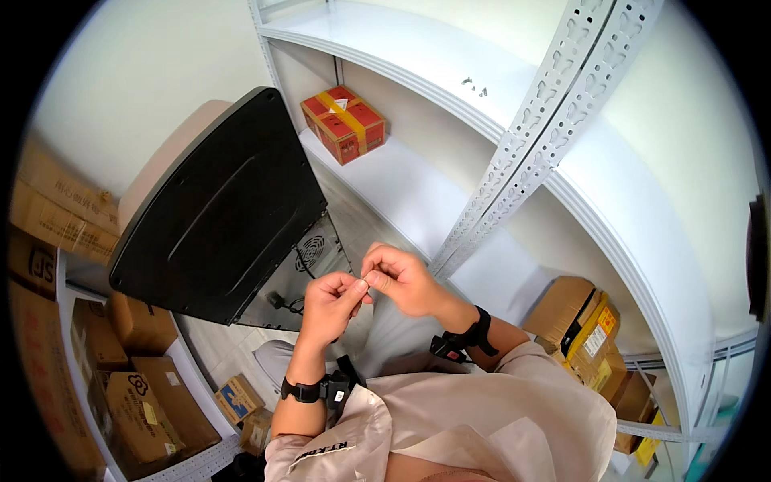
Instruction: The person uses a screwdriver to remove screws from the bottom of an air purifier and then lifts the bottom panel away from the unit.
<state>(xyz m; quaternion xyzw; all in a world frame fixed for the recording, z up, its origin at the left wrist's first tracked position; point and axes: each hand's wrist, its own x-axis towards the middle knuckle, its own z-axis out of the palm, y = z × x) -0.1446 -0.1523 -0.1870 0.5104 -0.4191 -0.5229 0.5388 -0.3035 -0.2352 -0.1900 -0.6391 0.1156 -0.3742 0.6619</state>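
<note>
My left hand (328, 304) and my right hand (400, 279) meet fingertip to fingertip in front of my chest. Both are closed in a pinch, thumb against forefinger. Whatever sits between the fingertips is too small to make out. Just beyond them and to the left stands a large appliance with a broad black panel (221, 205). Below that panel its metal back carries a round fan grille (310, 252). A black cord with a plug (277, 300) hangs there, near my left hand. Each wrist wears a black strap with a small box.
White metal shelving with a perforated upright (540, 120) rises on the right. A red box with yellow tape (344, 124) rests on its lower shelf. Opened cardboard (566, 309) lies at the right. Several cartons (143, 406) fill a shelf at the left, and a small box (238, 399) is on the floor.
</note>
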